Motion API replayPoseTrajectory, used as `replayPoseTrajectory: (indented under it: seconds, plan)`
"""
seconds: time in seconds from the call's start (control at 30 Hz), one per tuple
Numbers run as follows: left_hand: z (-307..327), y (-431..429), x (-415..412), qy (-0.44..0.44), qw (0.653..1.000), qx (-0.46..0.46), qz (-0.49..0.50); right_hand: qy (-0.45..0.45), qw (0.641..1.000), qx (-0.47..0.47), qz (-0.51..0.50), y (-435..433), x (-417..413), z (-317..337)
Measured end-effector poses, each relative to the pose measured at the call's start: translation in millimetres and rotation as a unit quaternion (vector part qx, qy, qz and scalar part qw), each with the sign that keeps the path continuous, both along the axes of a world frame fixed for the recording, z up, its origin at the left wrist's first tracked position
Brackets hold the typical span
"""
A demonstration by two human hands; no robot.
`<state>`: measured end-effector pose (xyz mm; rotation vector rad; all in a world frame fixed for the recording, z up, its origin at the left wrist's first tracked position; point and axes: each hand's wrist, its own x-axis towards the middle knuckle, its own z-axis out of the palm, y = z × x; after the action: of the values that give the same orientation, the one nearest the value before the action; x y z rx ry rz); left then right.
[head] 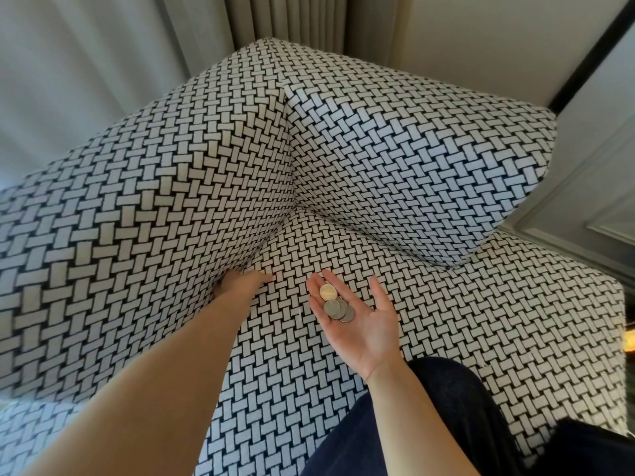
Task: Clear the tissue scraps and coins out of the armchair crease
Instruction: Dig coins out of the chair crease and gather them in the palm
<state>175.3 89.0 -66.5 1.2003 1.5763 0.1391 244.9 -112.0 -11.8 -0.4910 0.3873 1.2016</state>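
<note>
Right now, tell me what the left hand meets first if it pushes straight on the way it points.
The left hand lies at the armchair crease. Going on, it would probably meet the patterned fabric there first, toward the back corner. Depth is unclear.

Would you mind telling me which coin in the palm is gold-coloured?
The topmost coin on the right hand; the overlapping coins below it are silver-grey.

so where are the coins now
In the head view, the coins lie on the upturned right hand, above the seat cushion, right of the left hand.
</note>
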Motion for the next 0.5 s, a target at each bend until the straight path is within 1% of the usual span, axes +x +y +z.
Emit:
replayPoseTrajectory:
  seconds: [0.13,0.2,0.23,0.3,0.33,0.43,0.5]
  plan:
    - [-4,-2,-9,-0.059,0.998,0.025,0.019,0.003,1.0,0.002,0.0,0,0,0]
    - [-3,-9,-13,-0.055,0.994,0.092,-0.008,0.003,1.0,0.002,-0.002,0,0,0]
    - [-4,-13,-16,-0.036,0.988,0.145,-0.049,0.005,1.0,0.002,-0.003,0,0,0]
    - [-8,-19,-23,0.001,0.956,0.256,-0.14,0.006,1.0,-0.003,-0.001,1,-1,0]
    - [-9,-20,-27,0.011,0.939,0.291,-0.182,0.006,1.0,-0.005,0.001,1,-1,0]
    - [-19,-20,-38,0.049,0.899,0.325,-0.291,0.006,1.0,-0.01,0.001,1,-1,0]
    - [-22,-23,-43,0.087,0.874,0.338,-0.337,0.002,1.0,-0.012,0.002,1,-1,0]
